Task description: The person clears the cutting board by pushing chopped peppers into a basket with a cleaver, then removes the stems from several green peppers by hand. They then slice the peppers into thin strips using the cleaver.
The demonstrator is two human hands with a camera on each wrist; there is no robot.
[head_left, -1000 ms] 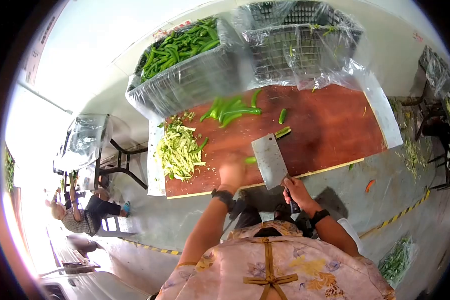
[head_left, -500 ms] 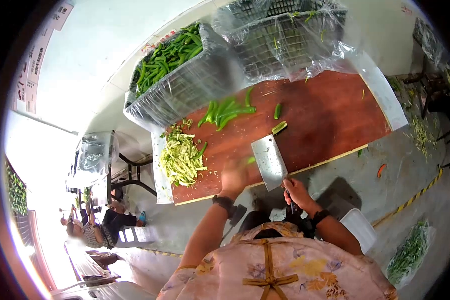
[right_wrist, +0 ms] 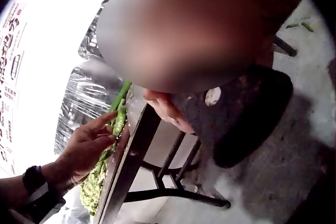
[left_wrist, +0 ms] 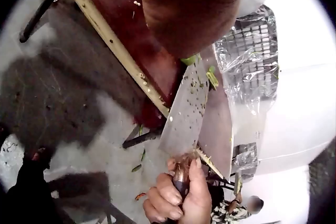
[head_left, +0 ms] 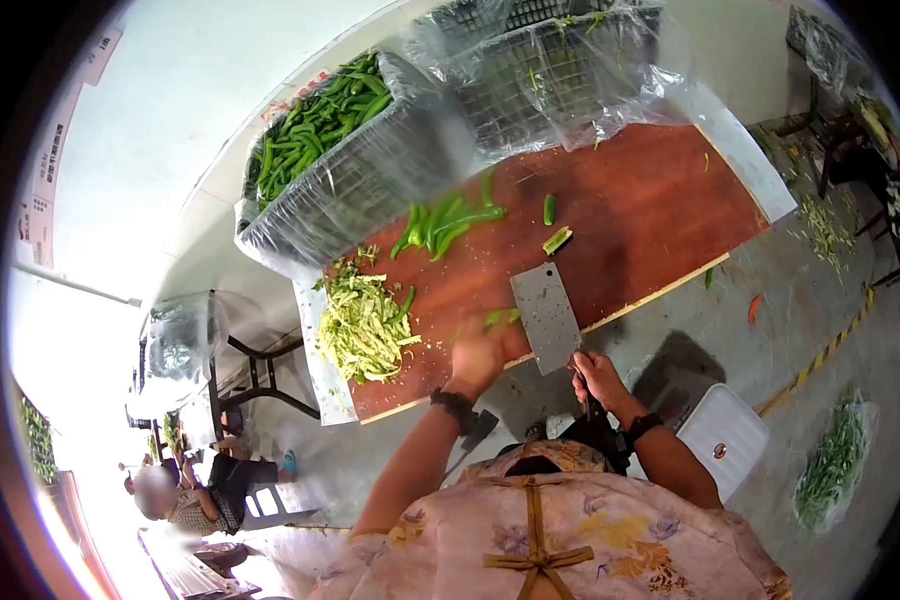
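The left hand (head_left: 480, 355) lies on the cutting board (head_left: 650, 215) near its front edge and holds a green pepper (head_left: 502, 317) down on the wood; in the right wrist view the fingers (right_wrist: 97, 129) are nearly straight along the pepper (right_wrist: 119, 116), and the thumb side is hidden, so I cannot tell how tightly it is held. The right hand (head_left: 598, 378) is in front of the board's front edge, with its fingers curled round the handle of a cleaver (head_left: 546, 316). The wide blade (left_wrist: 185, 112) stands over the front edge of the board, just beside the left hand and at the pepper.

Near the left edge of the board lies a heap of cut pepper strips (head_left: 362, 322). Toward the back edge lies a small bunch of whole peppers (head_left: 448, 224), and two short pieces (head_left: 553, 226) lie apart from them in the middle. Behind the back edge stand two crates lined with plastic film: the left crate (head_left: 355, 170) is full of green peppers, the right crate (head_left: 560, 75) holds only a few scraps.
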